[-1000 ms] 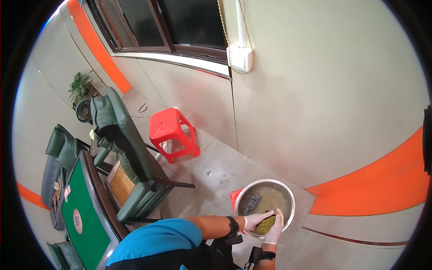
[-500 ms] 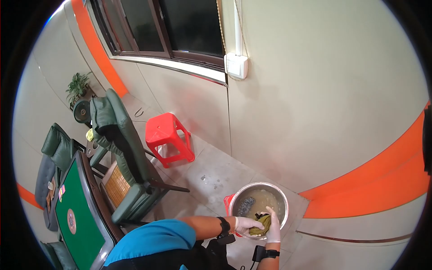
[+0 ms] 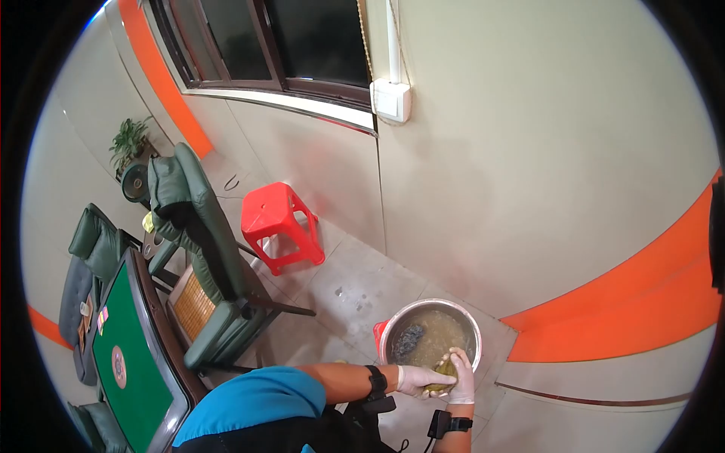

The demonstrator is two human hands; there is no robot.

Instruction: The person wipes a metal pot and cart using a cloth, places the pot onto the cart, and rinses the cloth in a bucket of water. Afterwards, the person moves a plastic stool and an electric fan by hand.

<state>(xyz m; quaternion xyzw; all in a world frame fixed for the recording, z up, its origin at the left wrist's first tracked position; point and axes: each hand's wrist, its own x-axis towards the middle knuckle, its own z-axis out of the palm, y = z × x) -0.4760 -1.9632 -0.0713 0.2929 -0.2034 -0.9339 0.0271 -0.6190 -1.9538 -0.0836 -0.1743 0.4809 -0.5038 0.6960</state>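
A round metal basin [image 3: 474, 321] holds cloudy brownish water, with a dark grey bunched item [image 3: 408, 343] at its left side. Over the basin's near edge, my left hand [image 3: 420, 380], in a whitish glove, is closed on an olive-green cloth [image 3: 445, 373]. My right hand [image 3: 461, 380], gloved too, wraps round the cloth from the right. Most of the cloth is hidden between both hands. Part of a red support [image 3: 380, 332] shows at the basin's left.
A red plastic stool [image 3: 279, 223] stands near the wall. Left of it are a green armchair [image 3: 204, 226] and a green-topped table [image 3: 132, 362]. A potted plant [image 3: 130, 140] and a round fan [image 3: 134, 183] are farther back. Wet spots mark the floor.
The olive-green cloth is more bunched up between my hands, and less of it shows. My hands have drawn closer round it. The view has shifted slightly.
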